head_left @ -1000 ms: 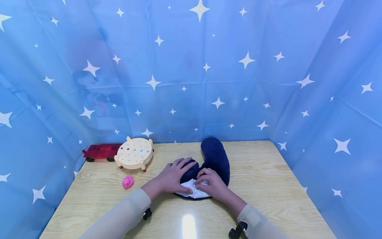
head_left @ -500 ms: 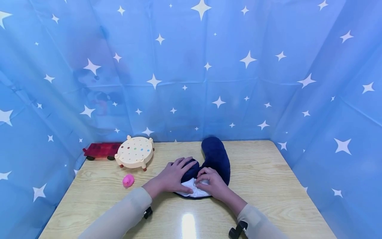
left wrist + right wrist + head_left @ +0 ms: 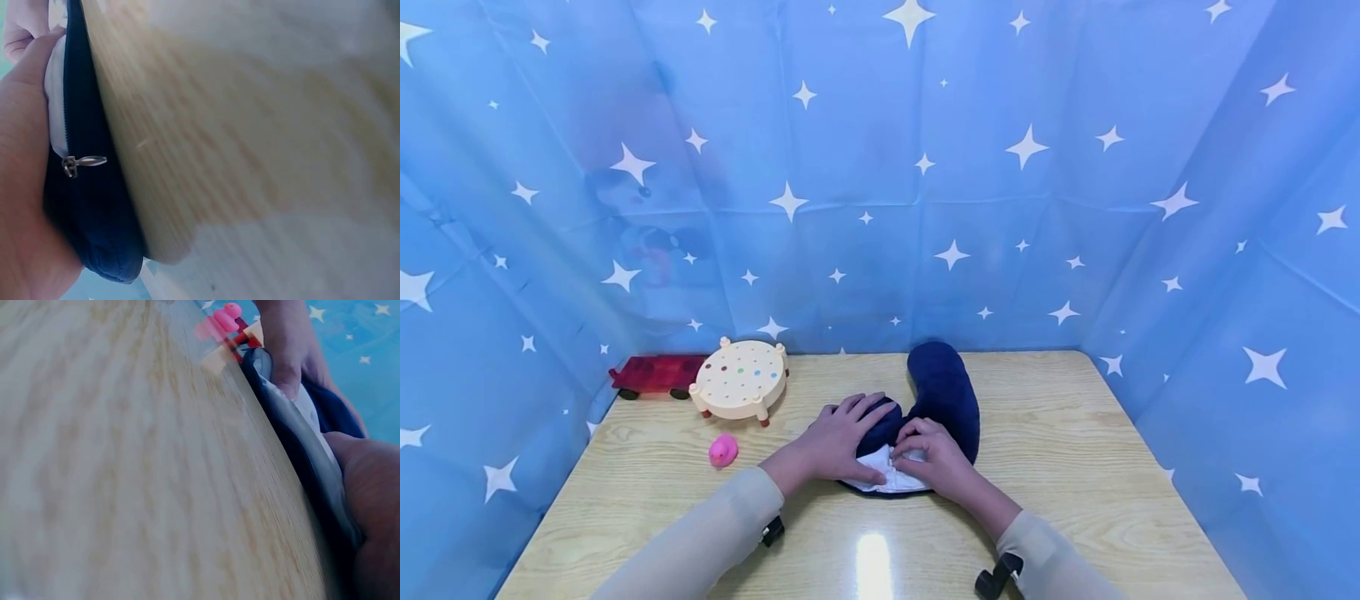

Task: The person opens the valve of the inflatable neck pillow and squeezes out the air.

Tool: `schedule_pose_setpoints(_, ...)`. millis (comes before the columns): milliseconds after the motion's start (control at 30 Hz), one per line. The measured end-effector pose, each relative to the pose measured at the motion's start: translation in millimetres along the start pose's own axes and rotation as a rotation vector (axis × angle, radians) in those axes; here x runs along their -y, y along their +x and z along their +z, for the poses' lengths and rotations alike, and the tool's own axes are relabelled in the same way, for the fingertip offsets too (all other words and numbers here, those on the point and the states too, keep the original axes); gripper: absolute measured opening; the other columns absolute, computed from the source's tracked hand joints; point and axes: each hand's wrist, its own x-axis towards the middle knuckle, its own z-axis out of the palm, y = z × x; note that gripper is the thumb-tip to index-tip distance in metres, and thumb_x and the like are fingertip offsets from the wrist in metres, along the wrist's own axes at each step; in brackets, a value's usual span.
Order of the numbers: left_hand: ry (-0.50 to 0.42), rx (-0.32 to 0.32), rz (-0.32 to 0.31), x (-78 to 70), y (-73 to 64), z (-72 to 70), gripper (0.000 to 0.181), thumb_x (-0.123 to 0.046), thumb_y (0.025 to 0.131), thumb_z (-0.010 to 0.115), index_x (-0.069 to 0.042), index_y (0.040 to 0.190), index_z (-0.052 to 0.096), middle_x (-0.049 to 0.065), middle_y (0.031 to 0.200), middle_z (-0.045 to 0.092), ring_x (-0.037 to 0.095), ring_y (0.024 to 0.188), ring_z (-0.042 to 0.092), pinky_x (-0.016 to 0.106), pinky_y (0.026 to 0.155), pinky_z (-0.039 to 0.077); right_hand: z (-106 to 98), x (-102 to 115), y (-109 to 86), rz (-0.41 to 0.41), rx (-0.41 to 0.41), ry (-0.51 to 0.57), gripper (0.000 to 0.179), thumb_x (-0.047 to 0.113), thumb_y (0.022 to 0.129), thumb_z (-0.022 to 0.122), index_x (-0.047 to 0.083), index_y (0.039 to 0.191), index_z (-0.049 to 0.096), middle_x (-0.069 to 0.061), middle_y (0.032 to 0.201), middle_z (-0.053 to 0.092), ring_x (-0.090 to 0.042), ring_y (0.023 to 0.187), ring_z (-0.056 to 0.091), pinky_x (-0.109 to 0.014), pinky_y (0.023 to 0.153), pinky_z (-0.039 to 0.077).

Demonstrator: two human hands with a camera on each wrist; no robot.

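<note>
Grainy tbl (image 3: 1060,500) — curved navy cushion (image 3: 949,400) w/ wht lining (image 3: 876,460)

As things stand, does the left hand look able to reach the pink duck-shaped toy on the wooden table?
Probably yes: the pink duck-shaped toy lies nearby, with nothing standing between it and the left hand. That hand would first have to leave the navy curved fabric pillow.

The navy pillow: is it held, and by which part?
The left hand holds the navy pillow by its left end; the right hand seems to pinch the white cloth at the open zipper.
</note>
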Motion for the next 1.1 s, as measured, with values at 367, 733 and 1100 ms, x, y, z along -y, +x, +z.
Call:
schedule_pose_setpoints(367,0.016,0.003,0.014,-0.4,0.6,-0.7,0.119,-0.093,0.087,0.062,-0.034,0.179,0.015,0.003,0.185,0.016,0.04,0.163,0.028,0.072,0.112,0.044,-0.4,-1.6,0.2,0.013,0.01,-0.013,0.011,0.015,0.091,0.09,0.02,0.101,0.089,0.003,0.113,0.07,-0.02,0.113,0.061,-0.048,0.104,0.045)
schedule_pose_setpoints(733,0.0,-0.011,0.033,-1.8,0.2,-3.3,0.117,-0.088,0.089,0.067,-0.03,0.179,0.021,0.007,0.183,0.022,0.043,0.161,0.031,0.073,0.11,0.045,0.0,-3.2,0.2,0.015,0.01,-0.006,0.01,0.018,0.093,0.09,0.022,0.102,0.089,0.004,0.113,0.07,-0.02,0.114,0.061,-0.049,0.104,0.046)
schedule_pose_setpoints(1100,0.005,0.0,0.029,-1.5,0.7,-1.5,0.117,-0.089,0.088,0.066,-0.03,0.179,0.02,0.007,0.183,0.021,0.041,0.162,0.029,0.073,0.113,0.042,-0.4,-1.6,0.2,0.016,-0.001,0.004,0.009,0.016,0.093,0.09,0.02,0.101,0.088,0.004,0.112,0.07,-0.021,0.113,0.061,-0.048,0.103,0.046)
